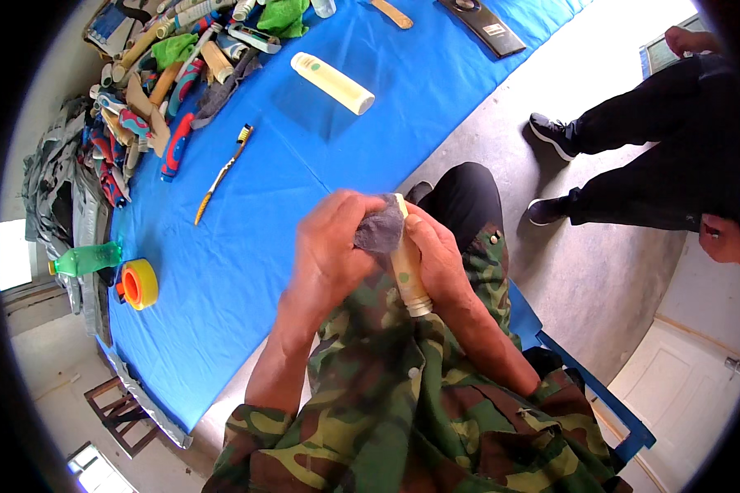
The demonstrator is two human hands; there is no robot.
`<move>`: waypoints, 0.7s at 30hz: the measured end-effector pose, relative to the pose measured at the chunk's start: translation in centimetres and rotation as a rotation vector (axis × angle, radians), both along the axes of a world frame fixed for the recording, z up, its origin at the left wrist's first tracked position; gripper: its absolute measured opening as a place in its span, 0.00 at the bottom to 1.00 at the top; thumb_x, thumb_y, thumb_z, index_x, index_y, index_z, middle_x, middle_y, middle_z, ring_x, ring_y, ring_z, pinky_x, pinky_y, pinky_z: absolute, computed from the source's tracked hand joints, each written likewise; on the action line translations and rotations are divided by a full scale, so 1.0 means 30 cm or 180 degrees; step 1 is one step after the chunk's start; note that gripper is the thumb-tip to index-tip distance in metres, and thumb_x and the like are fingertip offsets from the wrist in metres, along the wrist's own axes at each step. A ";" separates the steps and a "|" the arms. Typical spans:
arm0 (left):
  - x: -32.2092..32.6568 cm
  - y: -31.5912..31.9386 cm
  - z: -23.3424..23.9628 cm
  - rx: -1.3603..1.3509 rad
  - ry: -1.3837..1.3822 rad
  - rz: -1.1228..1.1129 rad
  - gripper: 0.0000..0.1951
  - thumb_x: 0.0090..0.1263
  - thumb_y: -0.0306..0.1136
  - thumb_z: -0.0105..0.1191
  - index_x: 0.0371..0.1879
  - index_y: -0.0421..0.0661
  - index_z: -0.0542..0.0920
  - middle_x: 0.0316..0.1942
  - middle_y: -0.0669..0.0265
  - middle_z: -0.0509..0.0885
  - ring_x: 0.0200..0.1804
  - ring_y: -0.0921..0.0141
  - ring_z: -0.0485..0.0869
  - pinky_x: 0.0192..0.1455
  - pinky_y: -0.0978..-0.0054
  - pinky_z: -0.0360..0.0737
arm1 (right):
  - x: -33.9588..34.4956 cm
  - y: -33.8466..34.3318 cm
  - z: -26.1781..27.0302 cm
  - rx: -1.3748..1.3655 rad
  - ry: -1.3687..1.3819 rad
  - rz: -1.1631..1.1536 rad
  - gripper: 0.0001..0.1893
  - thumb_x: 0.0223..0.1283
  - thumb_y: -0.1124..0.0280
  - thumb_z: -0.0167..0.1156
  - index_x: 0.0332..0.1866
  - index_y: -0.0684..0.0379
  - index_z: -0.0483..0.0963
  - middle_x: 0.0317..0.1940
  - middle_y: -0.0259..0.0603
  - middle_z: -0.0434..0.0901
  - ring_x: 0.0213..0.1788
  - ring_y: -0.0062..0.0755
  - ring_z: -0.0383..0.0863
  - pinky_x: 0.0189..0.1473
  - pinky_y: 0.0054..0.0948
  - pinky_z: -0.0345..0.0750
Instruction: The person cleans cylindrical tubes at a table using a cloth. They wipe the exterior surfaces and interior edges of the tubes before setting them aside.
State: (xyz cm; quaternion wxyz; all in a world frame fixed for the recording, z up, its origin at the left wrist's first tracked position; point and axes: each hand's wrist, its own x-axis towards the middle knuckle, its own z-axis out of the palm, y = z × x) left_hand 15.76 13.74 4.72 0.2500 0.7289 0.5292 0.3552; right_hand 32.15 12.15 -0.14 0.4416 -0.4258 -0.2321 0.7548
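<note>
My left hand (pixel 339 246) grips a bunched grey cloth (pixel 379 231), pressed against the side of a pale yellow plastic bottle (pixel 409 271). Around that bottle is my right hand (pixel 435 252); its threaded neck points down towards my lap and no cap shows on it. A similar yellow bottle (pixel 333 83) lies on its side on the blue table cover (pixel 271 172). Left of my hands, a toothbrush (pixel 223 175) with a yellow and dark handle rests on the cover.
A pile of bottles, tubes and cloths (pixel 160 80) fills the table's far left. A green bottle (pixel 89 259) lies beside a yellow tape roll (pixel 140 284). At the far edge are a wooden stick (pixel 393 13) and a dark flat device (pixel 484 28). Another person (pixel 653 142) stands at right.
</note>
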 end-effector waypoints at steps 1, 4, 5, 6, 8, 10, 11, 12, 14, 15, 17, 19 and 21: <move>0.004 -0.007 0.004 0.0004 0.0001 0.0002 0.18 0.52 0.17 0.65 0.44 0.42 0.84 0.42 0.55 0.88 0.45 0.51 0.87 0.49 0.61 0.85 | 0.002 -0.001 -0.003 0.0004 0.0001 0.0002 0.22 0.83 0.66 0.44 0.70 0.65 0.75 0.49 0.36 0.83 0.44 0.22 0.82 0.45 0.24 0.80; 0.023 -0.044 0.027 0.0074 0.0362 -0.0076 0.17 0.53 0.18 0.64 0.44 0.41 0.84 0.42 0.56 0.88 0.44 0.52 0.87 0.48 0.62 0.84 | -0.002 0.003 -0.003 -0.0001 -0.0118 -0.0033 0.22 0.83 0.67 0.44 0.71 0.63 0.76 0.48 0.36 0.83 0.43 0.22 0.82 0.44 0.23 0.80; 0.025 -0.058 0.018 0.0139 0.0332 -0.0127 0.17 0.53 0.19 0.65 0.43 0.41 0.84 0.42 0.56 0.88 0.44 0.52 0.87 0.47 0.62 0.84 | -0.015 0.001 -0.012 -0.0007 -0.0058 -0.0190 0.22 0.83 0.67 0.44 0.71 0.62 0.76 0.48 0.36 0.84 0.42 0.22 0.82 0.43 0.24 0.80; 0.025 -0.065 0.010 0.0204 0.0301 -0.0177 0.16 0.53 0.19 0.65 0.43 0.41 0.84 0.42 0.56 0.88 0.44 0.52 0.87 0.47 0.63 0.84 | -0.022 -0.001 -0.018 -0.0012 0.0001 -0.0346 0.22 0.83 0.68 0.44 0.71 0.62 0.76 0.48 0.36 0.84 0.41 0.22 0.82 0.42 0.24 0.81; 0.023 -0.031 0.007 0.0204 0.0346 -0.0099 0.16 0.53 0.19 0.66 0.43 0.42 0.84 0.42 0.56 0.88 0.44 0.52 0.87 0.47 0.63 0.84 | -0.006 -0.003 -0.014 0.0077 -0.0052 -0.0170 0.21 0.83 0.68 0.44 0.72 0.62 0.76 0.49 0.37 0.84 0.44 0.22 0.83 0.44 0.24 0.81; 0.017 -0.025 0.009 0.0206 0.0401 -0.0009 0.16 0.53 0.20 0.66 0.43 0.42 0.84 0.41 0.56 0.88 0.43 0.52 0.87 0.46 0.63 0.84 | -0.003 -0.006 -0.013 0.0169 -0.0094 0.0019 0.21 0.83 0.69 0.45 0.72 0.63 0.75 0.51 0.37 0.84 0.46 0.22 0.83 0.47 0.24 0.82; 0.015 -0.024 0.013 0.0213 0.0398 -0.0047 0.17 0.53 0.20 0.66 0.43 0.42 0.84 0.41 0.56 0.88 0.43 0.52 0.87 0.46 0.62 0.84 | -0.003 -0.003 -0.011 0.0168 -0.0144 -0.0015 0.21 0.82 0.69 0.44 0.72 0.63 0.75 0.51 0.38 0.84 0.46 0.23 0.83 0.46 0.25 0.82; 0.015 -0.023 0.017 0.0220 0.0396 -0.0087 0.17 0.53 0.20 0.66 0.44 0.42 0.84 0.41 0.56 0.88 0.43 0.52 0.87 0.46 0.62 0.84 | -0.003 0.001 -0.009 0.0168 -0.0195 -0.0050 0.22 0.82 0.70 0.44 0.72 0.63 0.75 0.51 0.38 0.84 0.46 0.23 0.83 0.46 0.25 0.82; 0.031 -0.064 0.013 0.0212 0.0303 -0.0106 0.17 0.53 0.19 0.66 0.44 0.42 0.84 0.41 0.55 0.88 0.43 0.52 0.87 0.46 0.62 0.84 | -0.018 -0.002 -0.002 0.0084 -0.0082 -0.0230 0.22 0.82 0.69 0.44 0.72 0.63 0.75 0.49 0.37 0.84 0.43 0.23 0.83 0.44 0.25 0.82; 0.037 -0.078 0.008 0.0190 0.0211 -0.0122 0.17 0.53 0.19 0.66 0.44 0.42 0.84 0.41 0.55 0.88 0.43 0.52 0.87 0.46 0.61 0.84 | -0.023 -0.004 0.000 -0.0013 0.0032 -0.0407 0.22 0.82 0.69 0.44 0.73 0.63 0.75 0.47 0.37 0.84 0.41 0.23 0.82 0.41 0.25 0.81; 0.028 -0.049 0.000 0.0257 0.0276 -0.0033 0.18 0.53 0.19 0.66 0.44 0.42 0.84 0.41 0.54 0.88 0.43 0.51 0.87 0.47 0.61 0.84 | -0.007 -0.004 -0.004 0.0080 -0.0043 -0.0188 0.23 0.82 0.67 0.44 0.73 0.63 0.74 0.46 0.37 0.83 0.39 0.23 0.82 0.39 0.25 0.80; 0.000 -0.026 -0.010 0.0323 0.0353 0.0078 0.18 0.52 0.19 0.66 0.45 0.41 0.84 0.41 0.54 0.88 0.44 0.51 0.87 0.48 0.61 0.85 | -0.007 -0.009 0.000 0.0173 -0.0107 0.0052 0.24 0.81 0.66 0.45 0.74 0.63 0.73 0.45 0.37 0.83 0.37 0.23 0.81 0.38 0.25 0.80; -0.036 -0.008 -0.013 0.0414 0.0415 0.0155 0.19 0.55 0.17 0.66 0.48 0.42 0.85 0.42 0.56 0.89 0.45 0.58 0.90 0.49 0.64 0.85 | -0.001 -0.011 0.032 0.0007 -0.0221 0.0047 0.25 0.81 0.63 0.46 0.74 0.64 0.73 0.44 0.38 0.83 0.37 0.24 0.82 0.37 0.26 0.80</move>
